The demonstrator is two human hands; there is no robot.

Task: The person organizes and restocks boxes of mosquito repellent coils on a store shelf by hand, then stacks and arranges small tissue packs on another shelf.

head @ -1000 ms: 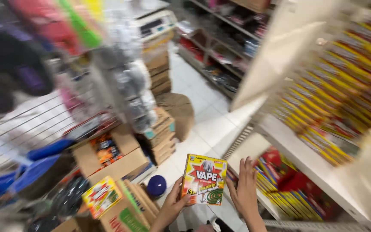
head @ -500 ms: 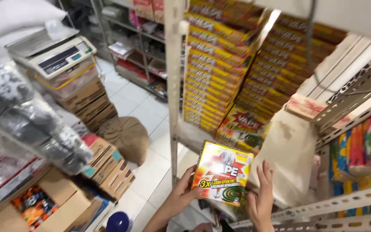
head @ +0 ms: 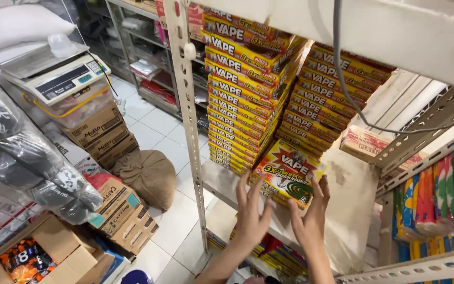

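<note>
Flat yellow-and-red box going onto the shelf

The box is a thin rectangular carton, yellow with red bands and a dark green coil pictured on its face. It lies tilted, printed face up, at the foot of the stacks of like boxes, its far edge against the lowest ones. The left hand touches its near left edge with spread fingers, and the right hand touches its near right edge.
</note>
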